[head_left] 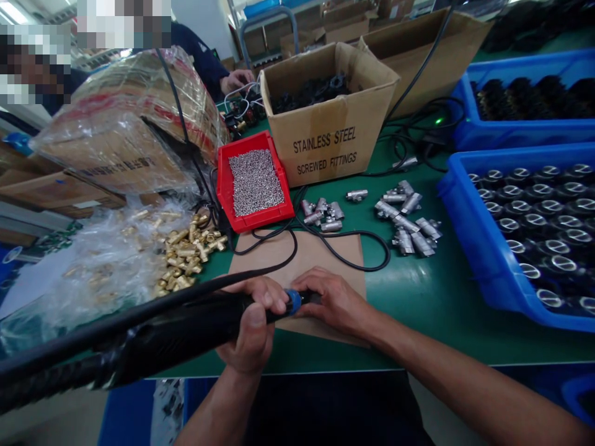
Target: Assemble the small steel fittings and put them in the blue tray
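My left hand (251,331) is closed around a black electric screwdriver (181,334) with a blue collar near its front end. The tool lies nearly level, its nose pointing right. At that nose, my right hand (335,300) grips a small dark fitting (312,298), mostly covered by my fingers. The bit seems to meet this fitting, but the contact is hidden. Both hands are over a brown cardboard sheet (334,251) on the green table. Beyond it, a red bin (224,192) holds many tiny silvery pieces.
Silvery metal fittings (404,217) lie in loose groups behind my right hand. Brass fittings (186,251) spill from a plastic bag at left. Blue crates (483,272) of black parts stand at right. Black cables (372,269) loop near the cardboard box (325,145). A co-worker's hand (237,80) shows behind.
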### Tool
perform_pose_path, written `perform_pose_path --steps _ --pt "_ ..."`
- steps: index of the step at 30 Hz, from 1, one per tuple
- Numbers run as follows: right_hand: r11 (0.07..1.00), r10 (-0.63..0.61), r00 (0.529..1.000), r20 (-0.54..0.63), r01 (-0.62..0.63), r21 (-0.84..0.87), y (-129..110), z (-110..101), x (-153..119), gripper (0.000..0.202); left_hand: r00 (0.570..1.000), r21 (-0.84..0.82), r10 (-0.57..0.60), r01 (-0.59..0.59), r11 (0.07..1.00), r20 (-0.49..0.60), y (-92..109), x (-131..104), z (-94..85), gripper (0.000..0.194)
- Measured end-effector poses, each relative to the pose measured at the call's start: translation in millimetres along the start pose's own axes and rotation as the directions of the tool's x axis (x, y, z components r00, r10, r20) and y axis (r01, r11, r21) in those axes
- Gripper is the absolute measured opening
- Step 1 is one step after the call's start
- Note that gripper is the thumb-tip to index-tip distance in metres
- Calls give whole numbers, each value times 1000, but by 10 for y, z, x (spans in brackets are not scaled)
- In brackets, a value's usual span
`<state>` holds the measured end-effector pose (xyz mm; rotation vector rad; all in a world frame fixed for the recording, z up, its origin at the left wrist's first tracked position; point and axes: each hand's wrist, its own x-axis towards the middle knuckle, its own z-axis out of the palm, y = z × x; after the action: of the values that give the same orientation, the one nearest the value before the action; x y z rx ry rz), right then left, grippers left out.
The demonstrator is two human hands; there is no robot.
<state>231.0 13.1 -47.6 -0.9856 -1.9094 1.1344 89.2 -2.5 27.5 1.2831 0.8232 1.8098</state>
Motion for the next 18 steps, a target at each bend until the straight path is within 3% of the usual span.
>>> perform_pose_path --steps 5,10,14,17,18 --pt "1000 12 1000 25 -12 -10 -12 -15 13 26 1000 36 3 -2 999 -20 -35 -25 22 18" --pt "1000 0 1000 8 0 -10 -3 26 -7 26 994 43 0 4 999 -111 -47 -21 39 23" --pt "992 -85 996 22 86 -90 -17 31 -15 38 978 47 -7 17 999 -208 79 55 -115 24" --pt "960 -157 984 87 172 -219 -73 19 -56 42 939 112 -112 156 981 -326 242 61 -308 27" --pt "949 -161 980 117 187 -254 -94 20 -82 40 927 220 -158 242 945 -340 285 43 -356 28"
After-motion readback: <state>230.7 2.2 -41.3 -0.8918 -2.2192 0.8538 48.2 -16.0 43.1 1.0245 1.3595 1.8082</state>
